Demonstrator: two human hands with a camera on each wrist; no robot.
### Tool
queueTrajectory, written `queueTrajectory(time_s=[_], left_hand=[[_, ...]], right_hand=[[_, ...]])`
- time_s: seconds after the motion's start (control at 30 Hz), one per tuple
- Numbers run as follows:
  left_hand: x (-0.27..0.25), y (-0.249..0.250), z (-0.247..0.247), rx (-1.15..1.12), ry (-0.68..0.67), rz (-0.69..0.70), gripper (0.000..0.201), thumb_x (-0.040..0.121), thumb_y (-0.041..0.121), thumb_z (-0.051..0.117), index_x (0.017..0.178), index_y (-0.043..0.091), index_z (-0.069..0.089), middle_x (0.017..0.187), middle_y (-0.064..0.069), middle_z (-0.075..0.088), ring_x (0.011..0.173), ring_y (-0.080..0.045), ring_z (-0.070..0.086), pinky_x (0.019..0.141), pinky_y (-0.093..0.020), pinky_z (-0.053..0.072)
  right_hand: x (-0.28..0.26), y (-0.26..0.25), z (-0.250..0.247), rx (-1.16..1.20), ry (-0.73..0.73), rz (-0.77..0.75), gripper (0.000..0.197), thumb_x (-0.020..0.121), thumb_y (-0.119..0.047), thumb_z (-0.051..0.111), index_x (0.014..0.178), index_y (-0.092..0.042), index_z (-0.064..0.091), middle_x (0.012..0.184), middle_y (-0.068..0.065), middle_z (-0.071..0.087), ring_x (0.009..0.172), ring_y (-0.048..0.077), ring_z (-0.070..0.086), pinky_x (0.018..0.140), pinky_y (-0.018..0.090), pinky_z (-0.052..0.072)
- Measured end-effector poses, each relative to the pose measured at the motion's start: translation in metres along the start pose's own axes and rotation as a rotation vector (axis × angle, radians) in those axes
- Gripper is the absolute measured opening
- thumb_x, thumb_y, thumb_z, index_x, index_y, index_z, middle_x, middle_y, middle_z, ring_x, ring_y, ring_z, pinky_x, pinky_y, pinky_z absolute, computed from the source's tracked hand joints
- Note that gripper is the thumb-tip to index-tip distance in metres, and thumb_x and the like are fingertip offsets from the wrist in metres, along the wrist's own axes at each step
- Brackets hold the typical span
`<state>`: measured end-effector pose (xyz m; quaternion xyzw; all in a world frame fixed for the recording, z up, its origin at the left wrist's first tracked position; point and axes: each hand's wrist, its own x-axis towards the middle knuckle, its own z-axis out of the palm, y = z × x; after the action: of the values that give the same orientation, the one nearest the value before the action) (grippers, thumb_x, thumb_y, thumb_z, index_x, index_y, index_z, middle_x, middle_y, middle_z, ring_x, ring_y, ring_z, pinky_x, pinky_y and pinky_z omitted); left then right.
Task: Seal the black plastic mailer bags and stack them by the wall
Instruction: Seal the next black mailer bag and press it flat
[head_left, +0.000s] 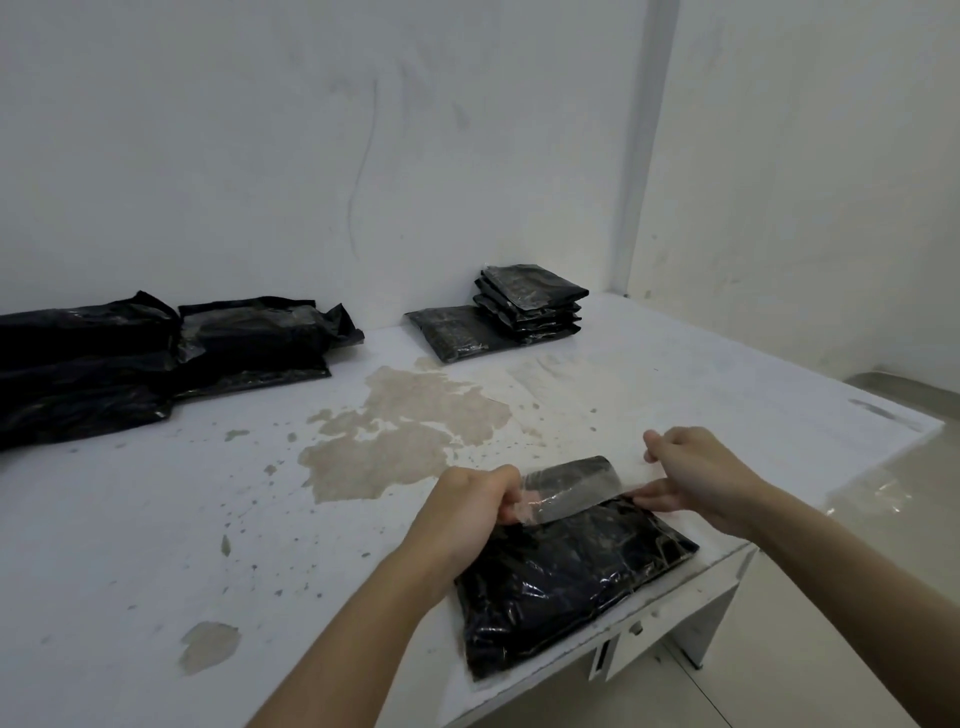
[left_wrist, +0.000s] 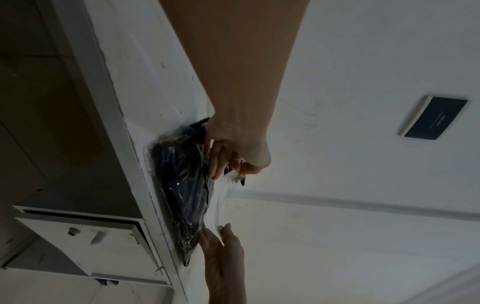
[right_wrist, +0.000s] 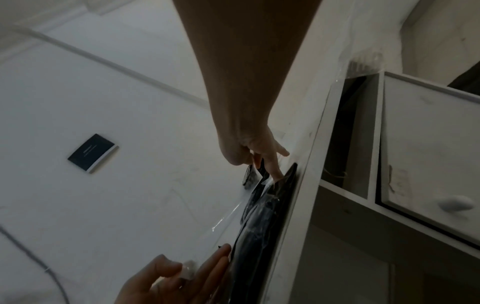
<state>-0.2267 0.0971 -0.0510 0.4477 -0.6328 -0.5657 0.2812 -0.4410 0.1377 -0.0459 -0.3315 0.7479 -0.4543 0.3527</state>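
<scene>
A black plastic mailer bag (head_left: 571, 577) lies flat at the front right edge of the white table (head_left: 182, 519). Its shiny flap (head_left: 571, 486) curls up at the far end. My left hand (head_left: 511, 501) pinches the flap's left end. My right hand (head_left: 644, 475) pinches the right end, its other fingers touching the bag. The left wrist view shows the left hand (left_wrist: 228, 164) on the bag (left_wrist: 182, 185). In the right wrist view the right hand (right_wrist: 262, 164) holds the flap above the bag (right_wrist: 262, 222).
A neat stack of black bags (head_left: 530, 301) stands against the back wall, with one flat bag (head_left: 452, 332) beside it. A loose pile of bulky black bags (head_left: 156, 353) fills the back left. A drawer (head_left: 623, 644) sits under the table's front edge.
</scene>
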Motion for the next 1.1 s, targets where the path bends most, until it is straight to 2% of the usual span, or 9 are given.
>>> queueTrajectory(time_s=[0.1,0.23,0.33,0.43,0.57,0.73,0.87,1.0,1.1], left_hand=[[-0.009,0.002,-0.005,0.017,-0.005,0.018,0.026,0.063,0.035,0.053,0.058,0.01,0.054,0.085,-0.014,0.071,0.09,-0.019,0.066,0.101,-0.045,0.042],[-0.013,-0.005,-0.017,0.08,0.045,-0.036,0.046,0.083,0.017,0.056,0.037,0.02,0.05,0.047,0.004,0.05,0.064,-0.017,0.048,0.093,-0.043,0.047],[-0.015,-0.009,-0.023,0.123,0.052,-0.07,0.052,0.084,0.017,0.06,0.034,0.02,0.047,0.039,0.011,0.041,0.058,-0.017,0.04,0.077,-0.036,0.042],[-0.012,-0.016,-0.025,0.119,0.074,-0.08,0.044,0.084,0.016,0.062,0.042,0.016,0.049,0.041,0.008,0.043,0.057,-0.018,0.04,0.075,-0.034,0.041],[-0.01,-0.025,-0.032,0.057,0.099,-0.117,0.032,0.084,0.013,0.065,0.053,0.01,0.058,0.057,0.001,0.056,0.064,-0.015,0.056,0.088,-0.037,0.053],[-0.01,-0.031,-0.035,-0.023,0.11,-0.125,0.019,0.085,0.009,0.061,0.075,-0.005,0.069,0.074,-0.01,0.066,0.076,-0.02,0.065,0.092,-0.043,0.053],[-0.012,-0.032,-0.036,-0.075,0.123,-0.132,0.024,0.085,0.004,0.055,0.062,-0.001,0.06,0.103,-0.024,0.068,0.088,-0.024,0.068,0.088,-0.037,0.056],[-0.014,-0.034,-0.034,0.039,0.16,-0.097,0.046,0.081,0.006,0.057,0.036,0.015,0.049,0.084,-0.026,0.067,0.08,-0.027,0.068,0.072,-0.033,0.055],[-0.019,-0.036,-0.032,0.192,0.135,-0.055,0.036,0.08,0.01,0.054,0.047,0.008,0.041,0.061,-0.017,0.04,0.059,-0.027,0.036,0.056,-0.028,0.031]], right_hand=[[-0.001,0.0,0.002,0.002,0.003,-0.016,0.028,0.103,-0.025,0.034,0.097,-0.001,0.047,0.115,0.016,0.048,0.081,0.027,0.069,0.065,0.032,0.058],[0.0,0.002,0.005,-0.026,0.036,-0.038,0.029,0.103,-0.025,0.035,0.098,0.0,0.048,0.112,0.015,0.05,0.083,0.027,0.07,0.063,0.03,0.058],[0.001,0.005,0.008,-0.071,0.086,-0.078,0.031,0.103,-0.025,0.036,0.088,0.0,0.049,0.099,0.013,0.054,0.079,0.024,0.07,0.066,0.031,0.058],[0.0,0.009,0.012,-0.101,0.146,-0.119,0.033,0.101,-0.023,0.04,0.085,0.003,0.051,0.086,0.015,0.06,0.071,0.02,0.07,0.067,0.033,0.058],[0.003,0.021,0.014,-0.301,0.211,-0.2,0.046,0.1,-0.024,0.043,0.08,0.013,0.062,0.072,0.018,0.069,0.073,0.024,0.069,0.081,0.04,0.054],[0.007,0.029,0.019,-0.59,0.274,-0.296,0.052,0.101,-0.027,0.042,0.077,0.012,0.066,0.078,0.023,0.067,0.077,0.034,0.061,0.066,0.032,0.041],[0.003,0.027,0.024,-0.689,0.292,-0.313,0.052,0.102,-0.027,0.039,0.061,0.002,0.054,0.071,0.009,0.049,0.086,0.03,0.05,0.068,0.033,0.033],[-0.001,0.027,0.023,-0.698,0.269,-0.297,0.049,0.101,-0.027,0.04,0.069,0.005,0.06,0.067,0.002,0.037,0.1,0.034,0.051,0.07,0.032,0.029],[-0.005,0.028,0.024,-0.665,0.252,-0.314,0.047,0.1,-0.028,0.046,0.076,0.007,0.067,0.063,-0.001,0.038,0.116,0.037,0.048,0.074,0.03,0.029]])
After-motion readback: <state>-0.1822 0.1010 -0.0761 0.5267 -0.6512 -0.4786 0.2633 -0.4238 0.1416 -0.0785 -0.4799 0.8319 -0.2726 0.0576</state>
